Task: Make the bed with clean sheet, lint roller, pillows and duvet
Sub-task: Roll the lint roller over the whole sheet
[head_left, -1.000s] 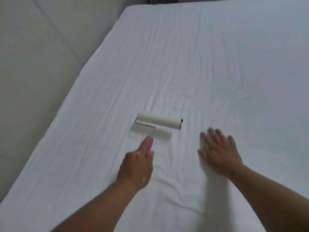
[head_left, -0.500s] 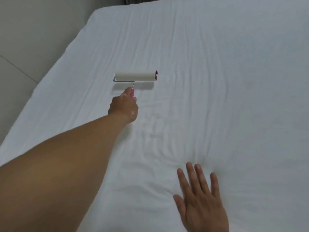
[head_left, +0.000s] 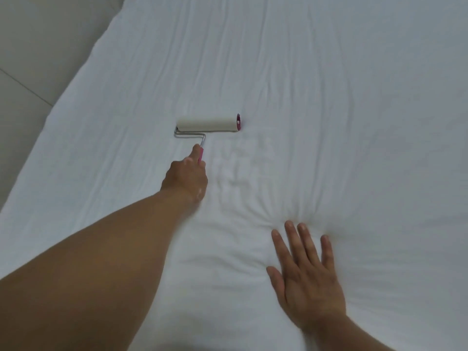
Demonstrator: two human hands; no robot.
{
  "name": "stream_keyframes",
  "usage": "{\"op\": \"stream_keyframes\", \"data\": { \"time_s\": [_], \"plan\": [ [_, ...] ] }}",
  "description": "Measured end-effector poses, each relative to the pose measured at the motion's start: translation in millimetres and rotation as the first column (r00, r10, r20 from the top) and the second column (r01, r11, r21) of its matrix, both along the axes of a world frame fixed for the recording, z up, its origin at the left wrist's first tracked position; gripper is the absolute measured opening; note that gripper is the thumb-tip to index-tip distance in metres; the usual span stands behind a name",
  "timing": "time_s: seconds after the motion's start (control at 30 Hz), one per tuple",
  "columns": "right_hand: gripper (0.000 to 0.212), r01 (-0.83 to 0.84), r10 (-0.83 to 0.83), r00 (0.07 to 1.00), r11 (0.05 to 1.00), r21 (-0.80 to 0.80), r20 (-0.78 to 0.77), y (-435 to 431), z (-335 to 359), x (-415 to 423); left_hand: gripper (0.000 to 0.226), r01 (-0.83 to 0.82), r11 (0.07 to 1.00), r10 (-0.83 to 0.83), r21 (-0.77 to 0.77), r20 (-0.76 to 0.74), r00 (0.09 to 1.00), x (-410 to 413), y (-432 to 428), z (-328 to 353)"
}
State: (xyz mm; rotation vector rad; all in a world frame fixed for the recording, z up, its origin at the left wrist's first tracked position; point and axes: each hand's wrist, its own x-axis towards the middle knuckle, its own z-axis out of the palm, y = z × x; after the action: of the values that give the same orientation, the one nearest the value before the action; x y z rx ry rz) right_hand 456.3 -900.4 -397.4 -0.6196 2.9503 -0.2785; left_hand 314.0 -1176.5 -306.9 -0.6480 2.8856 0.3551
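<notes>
Pale beige floor (head_left: 38, 59), seemingly tiled, soft light

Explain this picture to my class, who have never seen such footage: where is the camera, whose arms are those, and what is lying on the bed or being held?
No machine is involved. A person wears one wide-angle camera on the head, looking forward and down, so the two bare arms are the wearer's own. The surface is a bed covered by a creased white bed sheet. The left hand grips the pink handle of a lint roller with a white paper roll and bent metal wire frame; the roll rests on the sheet. The right hand lies flat on the sheet, fingers spread, holding nothing. No pillows or duvet are in view.
</notes>
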Motion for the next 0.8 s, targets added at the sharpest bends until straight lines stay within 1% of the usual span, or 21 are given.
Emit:
{"op": "stream_keyframes", "data": {
  "time_s": [0.1, 0.33, 0.43, 0.53, 0.67, 0.8],
  "plan": [
    [0.069, 0.001, -0.002, 1.0, 1.0, 0.029, 0.027, 0.5, 7.1, 1.5, 0.046, 0.059, 0.998, -0.057, -0.028, 0.062, 0.996, 38.1, 0.3, 9.2],
    [0.068, 0.015, -0.02, 0.999, 0.993, 0.117, 0.039, -0.5, 22.1, 7.5, 0.05, 0.067, 0.998, -0.064, -0.01, 0.159, 0.985, 152.0, 2.8, 25.5],
    [0.07, 0.024, -0.032, 0.997, 0.994, 0.109, 0.072, 2.2, 29.0, 16.2, 0.049, 0.059, 0.998, -0.059, 0.005, 0.176, 0.983, 207.3, 5.2, 27.1],
    [0.071, 0.028, -0.038, 0.994, 0.995, 0.096, 0.102, 7.0, 34.1, 36.1, 0.051, 0.068, 0.998, -0.07, 0.017, 0.188, 0.98, 262.8, 8.0, 26.8],
    [0.072, 0.013, -0.027, 0.994, 0.991, 0.131, 0.11, 13.5, 41.9, 69.5, 0.054, 0.072, 0.997, -0.067, -0.014, 0.215, 0.974, 331.1, 11.9, 29.0],
    [0.071, 0.033, -0.049, 0.992, 0.991, 0.13, 0.119, 17.8, 48.7, 108.7, 0.057, 0.105, 0.992, -0.077, -0.072, 0.318, 0.945, 394.2, 7.0, 28.4]
  ]
}}
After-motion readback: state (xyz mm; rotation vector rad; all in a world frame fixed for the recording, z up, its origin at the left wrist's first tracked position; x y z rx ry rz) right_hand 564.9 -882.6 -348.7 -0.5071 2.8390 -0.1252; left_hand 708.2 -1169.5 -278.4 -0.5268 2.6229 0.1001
